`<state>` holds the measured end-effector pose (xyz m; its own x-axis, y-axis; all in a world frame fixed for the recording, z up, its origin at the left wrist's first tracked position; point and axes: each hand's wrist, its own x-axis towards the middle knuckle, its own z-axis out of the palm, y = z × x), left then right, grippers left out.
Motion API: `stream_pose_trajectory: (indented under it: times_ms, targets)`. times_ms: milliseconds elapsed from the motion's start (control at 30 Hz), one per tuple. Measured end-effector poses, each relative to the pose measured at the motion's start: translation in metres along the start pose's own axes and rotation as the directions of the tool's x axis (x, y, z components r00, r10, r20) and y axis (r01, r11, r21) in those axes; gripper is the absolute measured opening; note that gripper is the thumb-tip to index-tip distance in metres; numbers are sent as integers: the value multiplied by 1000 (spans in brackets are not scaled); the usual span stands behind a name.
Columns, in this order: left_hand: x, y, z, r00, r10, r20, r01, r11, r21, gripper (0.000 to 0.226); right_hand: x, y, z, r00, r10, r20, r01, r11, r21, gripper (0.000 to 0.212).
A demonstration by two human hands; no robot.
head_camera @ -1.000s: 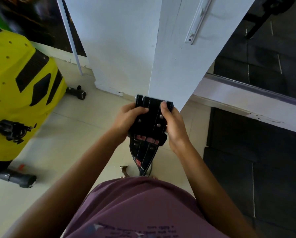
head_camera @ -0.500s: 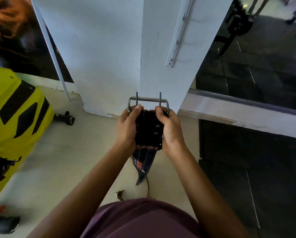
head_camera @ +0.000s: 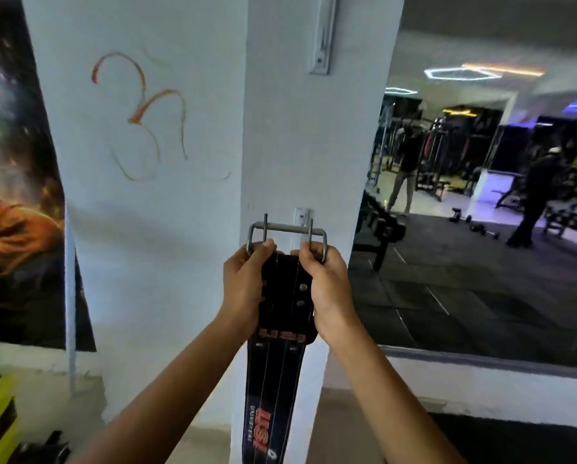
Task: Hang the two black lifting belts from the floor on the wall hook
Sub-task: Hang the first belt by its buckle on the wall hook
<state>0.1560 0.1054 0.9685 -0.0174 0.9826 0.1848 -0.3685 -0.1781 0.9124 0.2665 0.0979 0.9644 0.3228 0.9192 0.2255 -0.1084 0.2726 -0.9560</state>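
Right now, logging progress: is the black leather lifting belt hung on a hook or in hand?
In hand. The left hand and right hand grip the black leather lifting belt below its steel buckle; no hook is visible.

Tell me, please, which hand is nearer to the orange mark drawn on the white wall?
Left. The left hand grips the belt on the side towards the orange mark, below and right of it; the right hand grips the belt's far side.
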Motion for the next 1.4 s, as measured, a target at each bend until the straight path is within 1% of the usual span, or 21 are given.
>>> stream_pose_trajectory:
  times_ms: [100,233,367,500,567,667,767,900,967,1033,1100,1233,1300,1333,1400]
  targets:
    - [28,35,24,994,101,43,-102,995,19,32,31,-40,3,991,-131,-1,131,991,-37,11]
    - [62,82,53,959,273,75,-278,958,67,30,73,-93,10,966,-258,6,258,963,-75,14]
    - [102,123,79,874,482,66,-485,851,201,33,113,-146,19,931,-364,18,363,922,-136,17]
    - [149,172,107,768,640,3,-607,728,320,41,153,-201,37,870,-490,62,488,835,-255,18]
    - [170,199,122,747,665,-9,-619,700,355,42,175,-229,48,848,-527,62,519,800,-300,24]
    - [198,228,139,745,667,-7,-607,683,406,40,203,-260,61,810,-585,40,562,755,-339,39]
    - [219,242,152,742,670,-9,-589,659,467,37,226,-274,66,764,-644,31,617,717,-325,50]
    - [248,238,164,737,675,25,-604,642,472,38,253,-272,63,716,-698,-17,667,691,-278,45]
    - [264,231,166,746,665,21,-585,640,499,43,263,-269,63,679,-734,-28,694,654,-301,43]
    - [273,227,166,741,671,6,-555,609,567,48,272,-266,67,644,-765,-24,713,611,-345,46]
    - [275,226,166,729,684,-3,-547,586,598,48,276,-265,71,640,-768,-31,701,600,-385,49]
    - [269,224,166,716,698,29,-610,604,513,44,278,-261,71,670,-742,-26,665,615,-424,52]
    - [264,218,163,717,696,41,-613,600,514,48,274,-255,68,673,-739,-10,668,614,-420,55]
    - [261,215,160,720,692,45,-600,589,541,52,270,-252,67,665,-746,4,674,598,-435,57]
    - [255,208,153,732,679,59,-562,553,615,58,263,-248,65,649,-760,47,659,529,-535,59]
